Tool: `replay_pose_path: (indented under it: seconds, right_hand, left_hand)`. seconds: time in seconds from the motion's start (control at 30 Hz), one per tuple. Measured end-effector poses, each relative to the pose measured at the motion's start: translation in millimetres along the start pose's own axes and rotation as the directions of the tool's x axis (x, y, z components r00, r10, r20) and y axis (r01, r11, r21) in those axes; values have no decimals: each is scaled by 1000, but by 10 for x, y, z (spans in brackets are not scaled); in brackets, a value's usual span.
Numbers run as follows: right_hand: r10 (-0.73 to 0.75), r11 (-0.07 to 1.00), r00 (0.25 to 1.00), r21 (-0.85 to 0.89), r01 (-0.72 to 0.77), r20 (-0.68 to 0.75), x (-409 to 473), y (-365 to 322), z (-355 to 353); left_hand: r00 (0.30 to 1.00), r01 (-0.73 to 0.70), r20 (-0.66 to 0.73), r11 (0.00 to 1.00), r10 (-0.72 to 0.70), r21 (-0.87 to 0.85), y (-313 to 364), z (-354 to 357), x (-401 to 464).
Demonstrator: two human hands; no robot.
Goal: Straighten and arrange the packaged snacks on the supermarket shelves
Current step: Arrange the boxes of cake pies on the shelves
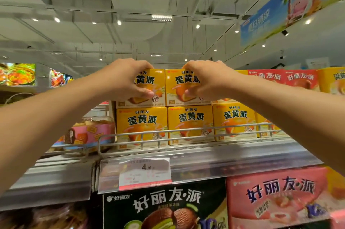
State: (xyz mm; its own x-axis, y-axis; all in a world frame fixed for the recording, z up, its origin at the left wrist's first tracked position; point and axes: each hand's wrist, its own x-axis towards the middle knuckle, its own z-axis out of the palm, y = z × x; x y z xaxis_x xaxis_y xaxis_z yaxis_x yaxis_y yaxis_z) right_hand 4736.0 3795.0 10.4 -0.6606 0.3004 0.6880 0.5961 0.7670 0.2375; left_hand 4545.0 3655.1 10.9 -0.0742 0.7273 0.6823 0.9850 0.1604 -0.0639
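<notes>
Head view: both hands gripping top-row yellow boxes

Head camera is looking up at the top shelf (186, 156), mid-frame. Left hand (124, 79) is clamping the upper-left yellow box (149, 87): fingers curling over its top edge, thumb pressing on the front face. Right hand (209, 80) is doing the same on the upper-right yellow box (177, 89) just beside it. The two boxes are touching side by side, upright, faces forward.

Both are sitting on a lower row of yellow boxes (190, 124), three fully showing plus a partial one at right, all standing behind the wire rail (186, 132) at the shelf front.

Right of centre, red boxes (283, 77) are sitting at the same height as the held ones, with another yellow box (334, 79) at the far right edge. Left of centre, a pink-labelled clear tub (89, 131) is standing on the same shelf, near the lower yellow row.

A price tag (145, 172) reading 4.20 is hanging on the shelf edge, lower centre. Below it, a black box (164, 206) and a pink box (276, 197) are standing side by side on the next shelf down. A blue banner (280, 8) is hanging at upper right.
</notes>
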Motion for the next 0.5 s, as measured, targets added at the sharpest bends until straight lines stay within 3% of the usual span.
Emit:
replay_pose_path:
  seconds: [0.27, 0.37, 0.43, 0.5]
  right_hand:
    - [37, 999, 998, 17, -38, 42, 10, -41, -23]
    - [28, 999, 997, 38, -31, 75, 25, -7, -25]
    - [29, 988, 993, 147, -46, 115, 5, 83, -100]
    - [66, 980, 988, 179, -90, 136, -42, 250, -211]
  left_hand:
    - [999, -4, 52, 999, 2, 49, 34, -8, -2]
    - [997, -2, 82, 987, -11, 160, 28, -26, 10]
    - [999, 2, 43, 975, -11, 223, 27, -52, 4]
    - [999, -34, -8, 983, 36, 182, 46, -63, 12]
